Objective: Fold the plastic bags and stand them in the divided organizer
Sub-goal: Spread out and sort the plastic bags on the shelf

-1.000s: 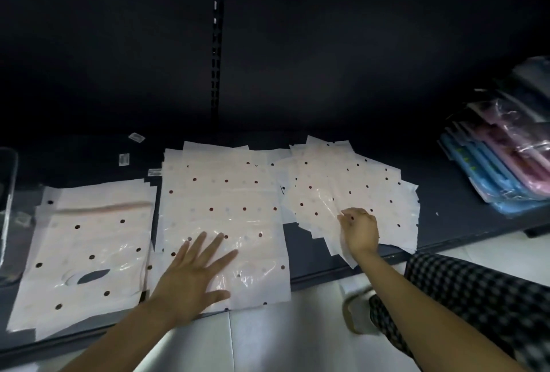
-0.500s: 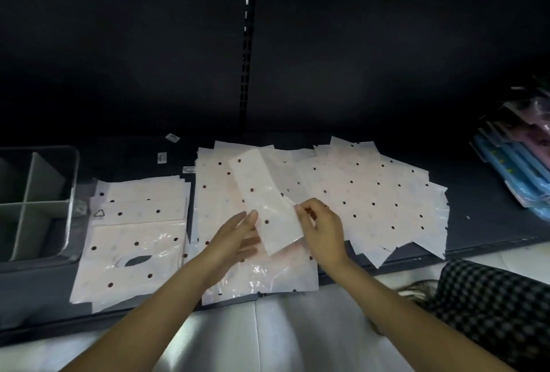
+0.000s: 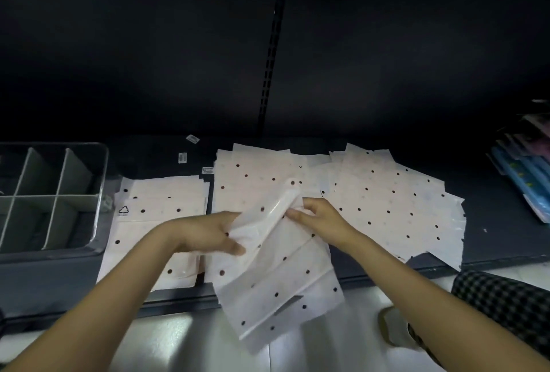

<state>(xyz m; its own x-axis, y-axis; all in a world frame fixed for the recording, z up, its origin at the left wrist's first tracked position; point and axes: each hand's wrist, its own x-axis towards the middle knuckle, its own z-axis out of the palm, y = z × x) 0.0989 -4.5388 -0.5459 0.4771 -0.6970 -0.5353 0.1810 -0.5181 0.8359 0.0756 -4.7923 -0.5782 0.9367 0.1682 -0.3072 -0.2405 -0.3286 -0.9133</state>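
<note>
Bag held between hands: left hand grips, right hand pinches.

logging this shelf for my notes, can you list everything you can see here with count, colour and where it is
held bag: one, white with dark dots, lifted over the shelf's front edge
bag stacks: three, white dotted, flat along the shelf
divided organizer: one, grey, far left, no bags in the compartments in view
small labels: three, white, behind the stacks
packaged goods: several, blue and pink, far right
shelf: one, dark
floor: pale tiles, below
checkered clothing: dark, lower right
left hand: grips the bag's left side
right hand: pinches its top
</note>
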